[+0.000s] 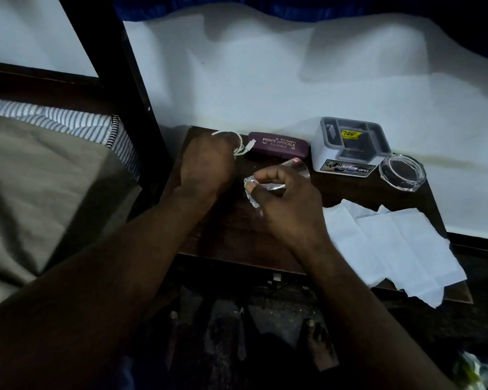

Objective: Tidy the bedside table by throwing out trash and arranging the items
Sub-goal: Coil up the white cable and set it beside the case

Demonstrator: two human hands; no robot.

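Note:
On the dark wooden bedside table, my left hand is closed around a coiled white cable at the back left corner; the plug end sticks out to the right. My right hand grips a clear drinking glass, tilted on its side above the table's middle. A purple glasses case lies at the back, just right of the cable. A white and grey organiser box stands beside it. White tissue paper lies spread over the table's right front part.
A clear glass ashtray sits at the back right, beside the organiser. A bed with a striped mattress and a dark bedpost stands left of the table. The white wall is behind. Crumpled litter lies on the floor at the lower right.

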